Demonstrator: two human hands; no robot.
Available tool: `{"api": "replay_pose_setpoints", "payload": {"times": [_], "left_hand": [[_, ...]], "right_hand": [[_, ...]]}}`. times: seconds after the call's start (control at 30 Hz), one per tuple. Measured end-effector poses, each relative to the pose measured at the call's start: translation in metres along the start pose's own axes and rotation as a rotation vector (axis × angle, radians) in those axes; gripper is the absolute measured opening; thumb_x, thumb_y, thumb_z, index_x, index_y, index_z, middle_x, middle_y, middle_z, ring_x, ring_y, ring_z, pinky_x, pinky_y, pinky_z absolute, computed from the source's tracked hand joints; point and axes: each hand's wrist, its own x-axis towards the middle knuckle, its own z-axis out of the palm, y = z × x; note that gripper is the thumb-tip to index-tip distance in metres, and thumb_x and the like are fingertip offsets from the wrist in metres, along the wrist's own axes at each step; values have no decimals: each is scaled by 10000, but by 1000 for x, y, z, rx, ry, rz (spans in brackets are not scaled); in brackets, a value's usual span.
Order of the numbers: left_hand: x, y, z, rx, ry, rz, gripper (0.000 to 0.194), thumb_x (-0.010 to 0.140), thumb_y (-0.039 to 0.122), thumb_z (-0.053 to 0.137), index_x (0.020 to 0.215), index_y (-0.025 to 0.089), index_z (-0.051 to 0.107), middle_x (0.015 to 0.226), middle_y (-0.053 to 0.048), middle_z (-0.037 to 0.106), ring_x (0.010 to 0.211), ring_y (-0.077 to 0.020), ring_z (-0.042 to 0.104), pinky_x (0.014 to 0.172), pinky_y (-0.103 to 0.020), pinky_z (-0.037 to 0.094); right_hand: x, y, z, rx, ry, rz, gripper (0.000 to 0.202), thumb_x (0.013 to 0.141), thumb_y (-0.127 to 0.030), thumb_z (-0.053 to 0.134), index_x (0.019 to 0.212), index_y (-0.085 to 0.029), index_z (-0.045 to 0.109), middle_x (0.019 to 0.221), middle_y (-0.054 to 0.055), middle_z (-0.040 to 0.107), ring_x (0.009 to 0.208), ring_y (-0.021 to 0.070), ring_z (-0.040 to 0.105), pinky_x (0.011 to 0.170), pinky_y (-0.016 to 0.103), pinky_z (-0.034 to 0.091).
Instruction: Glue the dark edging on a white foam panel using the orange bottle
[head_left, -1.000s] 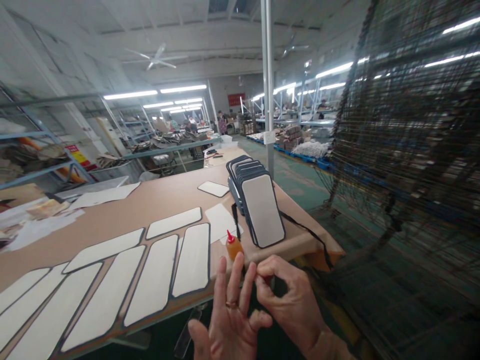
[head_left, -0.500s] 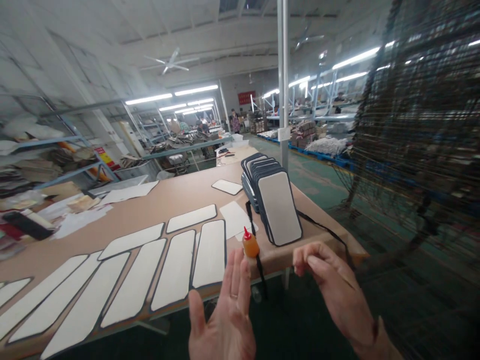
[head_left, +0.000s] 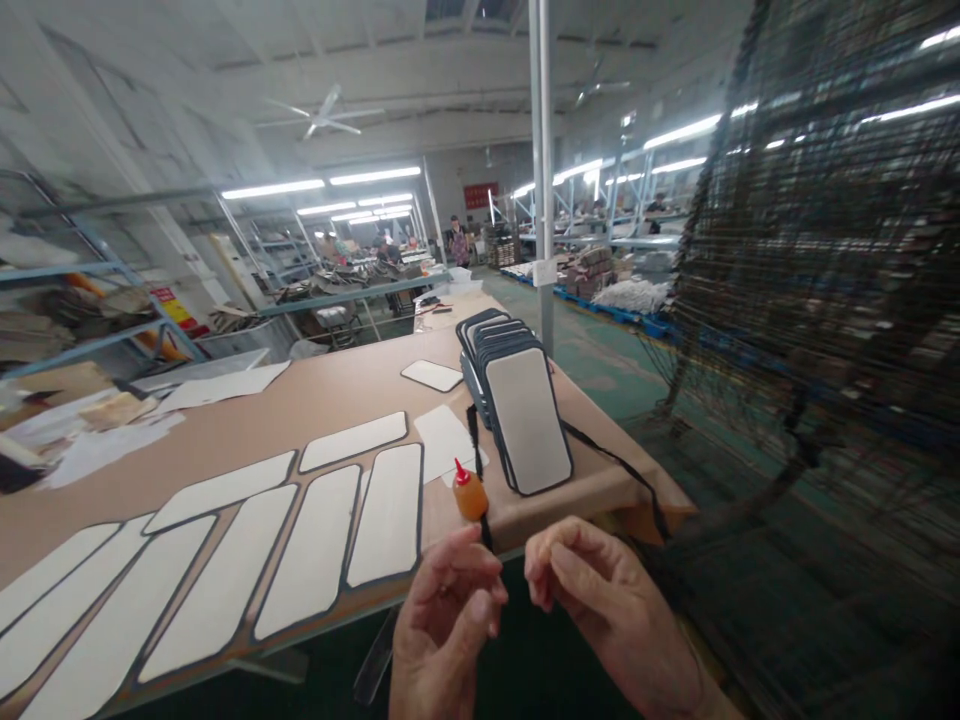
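My left hand is in front of the table edge, fingers loosely curled and thumb apart from them, with nothing visible in it. Close by on the right, my right hand has thumb and forefinger pressed together; whether anything sits in that pinch is too small to see. Just beyond my left hand, a small squeeze bottle of orange liquid with a red nozzle stands near the table edge. Behind it leans a stack of dark-edged white panels, upright and slightly tilted. Similar flat panels lie in rows to the left.
The brown-covered table carries white sheets near the stack and more papers at the far left. A black strap hangs over its right end. A metal post rises behind, and dark netting fills the right side.
My left hand has gone from flat and spread to loosely curled. My right hand has come left, nearer to it, still pinched. The whole view has shifted slightly.
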Motion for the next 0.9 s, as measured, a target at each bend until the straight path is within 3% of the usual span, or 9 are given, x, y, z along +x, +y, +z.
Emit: {"api": "replay_pose_setpoints", "payload": {"times": [0.13,0.33,0.4,0.5,0.6,0.67,0.77,0.83,0.9], "left_hand": [[6,2,25,447,-91,167,215,687,254,737,901,244,720,831,-46,594,760,-145,554,664,-190,465],[15,-11,48,693,-141,264,28,697,214,728,717,231,720,715,-32,573,683,-140,533,590,-205,421],[17,-18,52,611,-193,181,48,714,226,715,675,204,697,672,-27,552,649,-130,514,581,-213,400],[20,-24,58,271,-226,-28,201,751,300,675,615,171,602,639,-15,477,645,-125,467,610,-232,387],[21,-24,65,-17,-95,-64,253,818,304,579,614,169,513,632,0,396,598,-116,395,569,-238,367],[20,-24,67,-37,-2,-5,292,851,280,516,586,163,482,616,-2,378,573,-118,373,545,-246,359],[14,-32,64,137,77,112,421,895,311,438,503,157,424,546,-10,377,559,-127,384,561,-260,370],[9,-42,57,379,66,166,455,909,327,412,486,159,416,517,-8,382,545,-122,392,569,-253,372],[2,-55,48,708,-8,169,305,870,272,495,589,169,553,636,-25,515,619,-128,478,605,-240,402]], "right_hand": [[-1,-9,-17,-123,26,5,270,747,-390,685,681,-151,577,653,-4,542,623,102,481,615,225,390],[-2,-21,-42,-238,78,2,277,659,-325,756,623,-150,544,627,-16,521,604,99,463,583,219,381],[-3,-25,-50,-242,43,11,245,649,-289,768,622,-147,570,631,-18,530,612,95,471,588,210,381],[-5,-28,-62,-71,-75,28,201,679,-311,763,752,-164,646,692,-9,584,653,93,516,630,198,404],[-7,-30,-75,301,-97,65,386,783,-479,644,1074,-226,629,914,52,669,820,142,608,781,246,441],[-8,-32,-82,500,-82,141,514,830,-574,516,1219,-241,550,1111,109,639,983,213,611,865,305,434],[-8,-36,-92,628,-78,204,547,862,-601,411,1285,-264,496,1360,95,463,1099,296,558,876,357,441],[-7,-39,-97,676,-82,217,541,875,-601,370,1297,-282,483,1445,54,346,1125,320,535,874,371,447],[-6,-41,-102,722,-92,241,571,876,-619,341,1310,-273,473,1458,53,323,1170,332,494,903,379,432]]}}
